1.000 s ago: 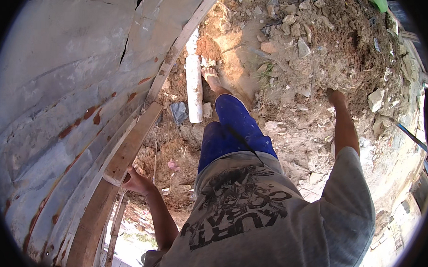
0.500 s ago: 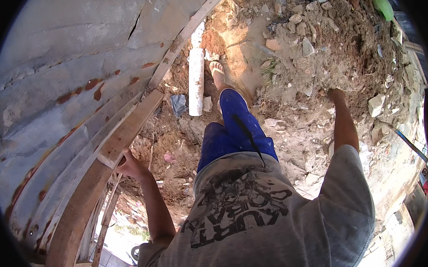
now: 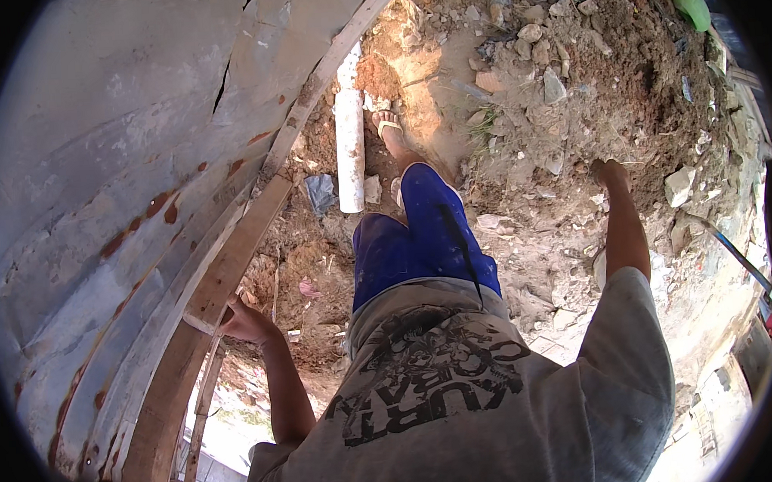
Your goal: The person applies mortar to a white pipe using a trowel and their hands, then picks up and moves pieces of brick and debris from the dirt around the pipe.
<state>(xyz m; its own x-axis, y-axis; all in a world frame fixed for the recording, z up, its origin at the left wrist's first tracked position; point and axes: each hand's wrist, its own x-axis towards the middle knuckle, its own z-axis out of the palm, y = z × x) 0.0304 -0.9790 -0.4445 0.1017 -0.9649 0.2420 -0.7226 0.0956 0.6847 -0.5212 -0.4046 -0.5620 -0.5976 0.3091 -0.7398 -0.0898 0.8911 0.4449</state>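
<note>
My left hand [image 3: 248, 324] grips the inner edge of a wooden beam [image 3: 231, 252], near the joint where it meets another timber [image 3: 165, 414]. Some of its fingers are hidden behind the wood. These timbers run along the edge of a large grey metal sheet [image 3: 124, 166] with rust streaks, at the left. My right hand [image 3: 612, 175] hangs out to the right over the dirt, fingers curled. A small dark patch shows at its fingertips, too unclear to name.
Loose rubble and soil [image 3: 521, 175] cover the uneven ground. A white pipe [image 3: 350, 148] lies ahead, near my sandalled foot [image 3: 388, 125]. To the right are a bent dark rod [image 3: 731, 247] and pale stone [image 3: 680, 187]; a green rounded object [image 3: 691, 5] sits at the far right.
The beam and metal sheet have shifted slightly nearer and to the right in the picture. My left hand has come nearer with the beam. My right hand has barely moved.
</note>
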